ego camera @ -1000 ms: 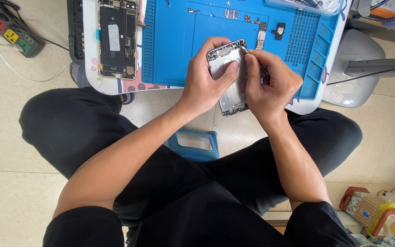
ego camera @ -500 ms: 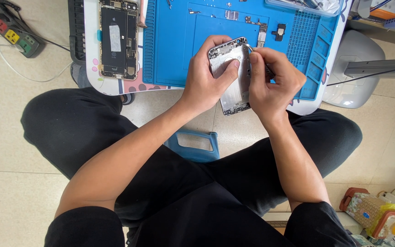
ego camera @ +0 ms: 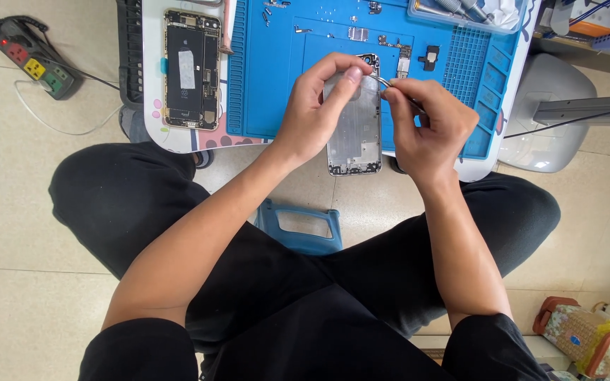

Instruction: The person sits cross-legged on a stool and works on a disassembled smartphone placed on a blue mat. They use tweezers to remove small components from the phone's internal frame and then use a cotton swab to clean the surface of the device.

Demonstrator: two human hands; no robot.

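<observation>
Fingers of the left hand [ego camera: 317, 113] grip a bare phone housing [ego camera: 356, 130] over the blue repair mat [ego camera: 277, 77], right hand [ego camera: 428, 127] pinching tweezers [ego camera: 390, 85], an opened phone [ego camera: 192, 69] lying leftward.

Work mat [ego camera: 277, 85] as landmark: phone housing [ego camera: 354, 127] over its near edge, between my left hand [ego camera: 315, 113] and right hand [ego camera: 428, 127]; opened phone [ego camera: 192, 69] left of mat; power strip [ego camera: 35, 67] farther left.

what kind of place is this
Likely a small phone repair spot set up low over a tiled floor: a blue repair mat with loose parts, an opened phone beside it, and a bare phone housing being worked on.
</observation>
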